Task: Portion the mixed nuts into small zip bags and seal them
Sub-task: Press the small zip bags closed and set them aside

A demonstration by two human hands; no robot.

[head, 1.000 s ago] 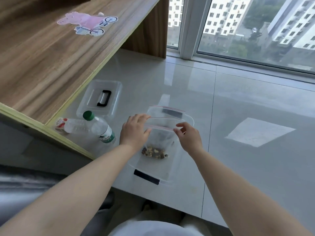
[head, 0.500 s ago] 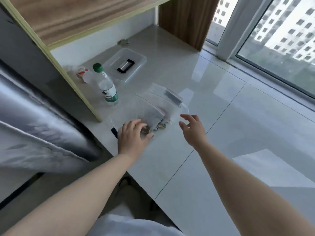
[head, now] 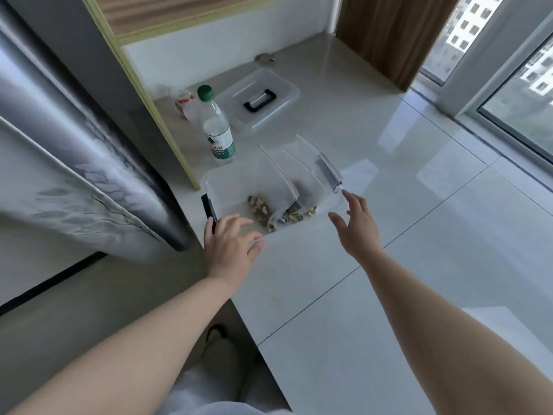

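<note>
**Both hands open at the near rim of the nut container**

Nearest the camera, two bare forearms reach forward over a pale tiled surface (head: pixel 374 295). The left hand (head: pixel 229 245) hovers with fingers spread and relaxed at the near-left corner of a clear plastic container (head: pixel 221 187), just beside its black latch (head: pixel 208 208); whether a fingertip touches the rim cannot be told. The right hand (head: pixel 357 227) is likewise open, fingers extended, close to the container's near-right edge and holding nothing.

Inside the container lie the mixed nuts (head: pixel 260 209), gathered toward the near wall, with two small zip bags (head: pixel 296 175) propped against the far side, their red-lined mouths upward and their lower ends among the nuts. Whether the mouths are sealed cannot be told.

The bags are judged thin, limp and slippery; a pinch at the stiffer zip strip would probably give the surest hold. The nuts are loose, light and liable to scatter.

Farther back stand a green-capped water bottle (head: pixel 217 127), a small carton (head: pixel 185 100) and the container's lid (head: pixel 260 100) with a black handle.
</note>
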